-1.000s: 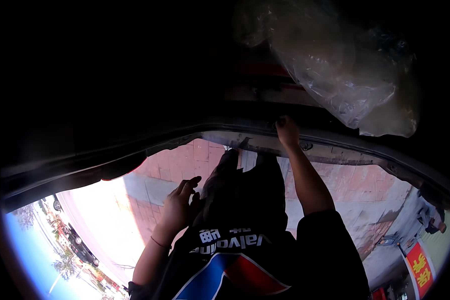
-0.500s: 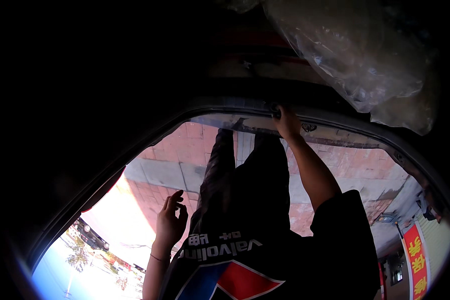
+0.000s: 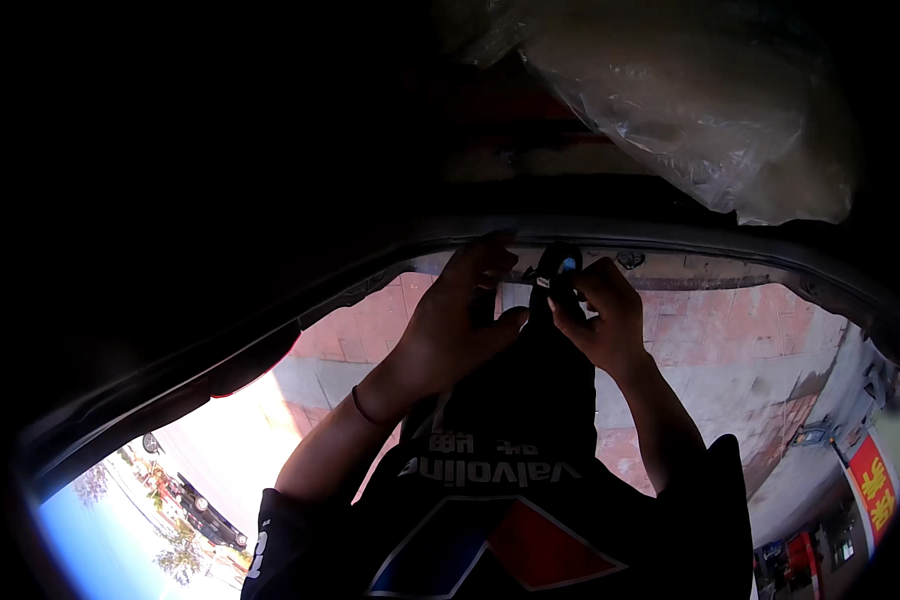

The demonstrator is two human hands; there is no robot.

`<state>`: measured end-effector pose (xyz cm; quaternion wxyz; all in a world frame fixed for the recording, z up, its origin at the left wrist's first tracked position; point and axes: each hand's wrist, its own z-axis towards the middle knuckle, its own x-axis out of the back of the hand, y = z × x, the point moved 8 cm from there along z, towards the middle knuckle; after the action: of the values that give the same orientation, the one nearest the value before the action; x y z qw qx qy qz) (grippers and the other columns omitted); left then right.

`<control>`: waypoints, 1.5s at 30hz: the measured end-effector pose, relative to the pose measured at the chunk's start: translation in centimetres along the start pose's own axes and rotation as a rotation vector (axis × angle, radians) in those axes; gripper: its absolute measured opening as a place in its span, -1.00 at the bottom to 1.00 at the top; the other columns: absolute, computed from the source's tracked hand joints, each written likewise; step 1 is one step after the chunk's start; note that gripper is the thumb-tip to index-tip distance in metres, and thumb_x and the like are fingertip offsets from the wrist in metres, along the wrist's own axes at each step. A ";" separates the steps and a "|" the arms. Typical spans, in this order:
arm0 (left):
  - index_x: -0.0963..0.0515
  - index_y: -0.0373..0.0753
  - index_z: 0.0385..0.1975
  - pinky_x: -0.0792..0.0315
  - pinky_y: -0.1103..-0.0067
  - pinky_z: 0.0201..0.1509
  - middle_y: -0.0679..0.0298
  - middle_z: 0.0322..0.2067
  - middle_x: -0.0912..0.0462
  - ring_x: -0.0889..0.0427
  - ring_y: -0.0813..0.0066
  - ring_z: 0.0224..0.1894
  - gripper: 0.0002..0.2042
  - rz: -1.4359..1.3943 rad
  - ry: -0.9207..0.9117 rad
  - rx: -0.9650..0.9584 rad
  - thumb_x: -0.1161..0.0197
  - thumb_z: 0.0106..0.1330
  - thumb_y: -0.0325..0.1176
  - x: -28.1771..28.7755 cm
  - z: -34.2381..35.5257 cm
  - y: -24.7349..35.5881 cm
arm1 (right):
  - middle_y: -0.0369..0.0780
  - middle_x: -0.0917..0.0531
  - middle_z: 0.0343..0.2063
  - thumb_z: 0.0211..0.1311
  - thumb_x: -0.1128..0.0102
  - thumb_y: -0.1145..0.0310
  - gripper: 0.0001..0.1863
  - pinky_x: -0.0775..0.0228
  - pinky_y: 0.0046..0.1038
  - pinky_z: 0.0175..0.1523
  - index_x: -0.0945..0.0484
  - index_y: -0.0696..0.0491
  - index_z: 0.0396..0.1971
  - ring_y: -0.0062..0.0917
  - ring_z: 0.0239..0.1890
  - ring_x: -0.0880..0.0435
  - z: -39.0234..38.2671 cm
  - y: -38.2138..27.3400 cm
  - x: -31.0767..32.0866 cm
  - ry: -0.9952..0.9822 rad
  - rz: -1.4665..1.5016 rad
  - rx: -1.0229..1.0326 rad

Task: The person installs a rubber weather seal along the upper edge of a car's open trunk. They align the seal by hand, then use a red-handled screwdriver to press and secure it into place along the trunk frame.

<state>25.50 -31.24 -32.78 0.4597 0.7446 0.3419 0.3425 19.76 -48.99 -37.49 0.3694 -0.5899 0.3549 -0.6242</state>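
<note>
Reddish paving (image 3: 700,325) with greyish bands spreads out below us in bright light, while most of the upper view is deep black shadow. Bounding the pavement, a dark curved rim (image 3: 690,238) arches across the middle, and above it on the right hangs or lies a crumpled clear plastic sheet (image 3: 690,110); the dark hides what supports it. Out at the lower left we see blue sky (image 3: 100,540), small trees and a dark car (image 3: 210,512); at the lower right, a red banner (image 3: 875,485) with yellow lettering. Our black shirt (image 3: 530,480), with its blue and red pattern, fills the bottom centre. Just in front of the rim, between our two hands, is a dark ring-shaped object (image 3: 560,262) with a bluish-white spot in its middle. Our right hand (image 3: 610,312) pinches it from the right between thumb and bent fingers. Our left hand (image 3: 455,318), a thin dark band (image 3: 358,405) around its wrist, comes up from the other side, fingers bent near the rim and thumb pointing toward the ring; shadow covers the fingertips, so we cannot tell whether they grip anything.
</note>
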 end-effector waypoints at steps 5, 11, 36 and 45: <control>-0.35 -0.24 0.34 -0.54 0.50 0.08 0.20 -0.10 -0.58 -0.65 0.39 -0.03 -0.33 0.229 -0.033 -0.290 -0.34 0.16 -0.65 -0.6 -0.4 5.7 | -0.25 -0.58 -0.36 0.02 -0.54 0.41 -0.69 -0.45 -0.52 -0.47 -0.66 0.03 -0.21 -0.54 -0.48 -0.64 -1.0 -4.9 3.1 0.057 -0.014 0.038; -0.41 -0.34 0.27 -0.46 0.46 0.25 0.23 -0.06 -0.60 -0.63 0.45 0.03 -0.40 -0.011 -0.046 -0.256 -0.29 0.16 -0.75 -1.3 -1.3 9.1 | -0.24 -0.57 -0.41 0.01 -0.53 0.41 -0.70 -0.41 -0.52 -0.49 -0.65 0.07 -0.23 -0.55 -0.50 -0.60 -1.8 -7.4 5.2 0.086 -0.025 0.088; -0.47 -0.17 0.03 -0.62 0.15 -0.27 -0.09 -0.19 -0.61 -0.68 0.01 -0.20 -0.80 -0.625 -0.156 -0.686 -0.11 0.50 -0.31 9.8 -12.8 19.1 | -0.17 -0.73 -0.32 0.24 -0.29 0.52 -0.92 -0.72 -0.37 -0.22 -0.56 0.01 -0.37 -0.44 -0.37 -0.76 -3.6 -18.0 20.5 -0.394 -0.116 0.420; -0.57 -0.22 -0.48 -0.44 0.62 -0.35 0.35 -0.57 -0.54 -0.58 0.57 -0.50 -0.79 -1.471 0.086 -0.960 -0.41 0.32 -0.30 12.0 -13.5 15.1 | -0.26 -0.72 -0.28 0.32 -0.28 0.32 -0.87 -0.69 -0.42 -0.20 -0.57 0.04 -0.27 -0.53 -0.41 -0.73 -2.5 -13.7 21.2 -0.140 -0.297 0.434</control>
<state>23.65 -20.47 -11.98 0.8141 0.0483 0.5710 0.0938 16.06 -61.12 -15.50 0.4151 -0.5842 0.0960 -0.6908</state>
